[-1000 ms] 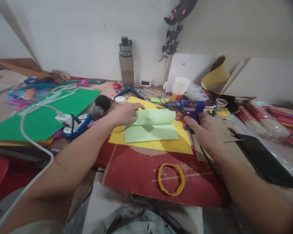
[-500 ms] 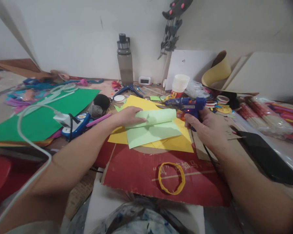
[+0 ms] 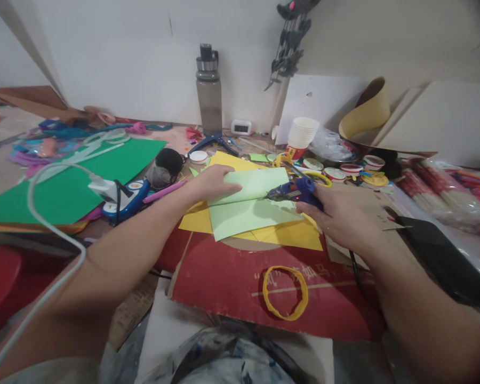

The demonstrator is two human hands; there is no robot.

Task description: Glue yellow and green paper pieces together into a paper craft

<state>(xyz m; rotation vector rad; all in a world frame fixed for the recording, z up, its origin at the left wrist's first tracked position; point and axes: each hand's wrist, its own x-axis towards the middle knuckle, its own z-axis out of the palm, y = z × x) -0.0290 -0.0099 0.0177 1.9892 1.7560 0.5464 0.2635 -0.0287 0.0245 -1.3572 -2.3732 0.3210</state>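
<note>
A pale green sheet of paper [image 3: 244, 220], its far part rolled over, lies on sheets of yellow paper [image 3: 196, 221]. My left hand [image 3: 218, 184] grips the left end of the roll, thumb on top. My right hand [image 3: 328, 210] is wrapped round a blue hot glue gun [image 3: 298, 191] with a small red light. The gun points left, and its nozzle is at the roll's lower edge; whether it touches the paper I cannot tell. Nearer to me, a yellow paper ring [image 3: 285, 293] rests on a red cardboard sheet [image 3: 220, 277].
Behind the papers stand a grey water bottle [image 3: 209, 101], a small white clock [image 3: 241, 127] and stacked paper cups [image 3: 302, 133]. Yellow-handled scissors [image 3: 322, 177] lie behind the gun. A black phone-like slab [image 3: 444, 256] is at right. Green sheets [image 3: 76, 192] and a blue power strip [image 3: 132, 200] are left.
The glue gun in my right hand has come down and left to the roll's edge, its nozzle now lower. My left hand keeps its hold on the green paper. The view has shifted slightly.
</note>
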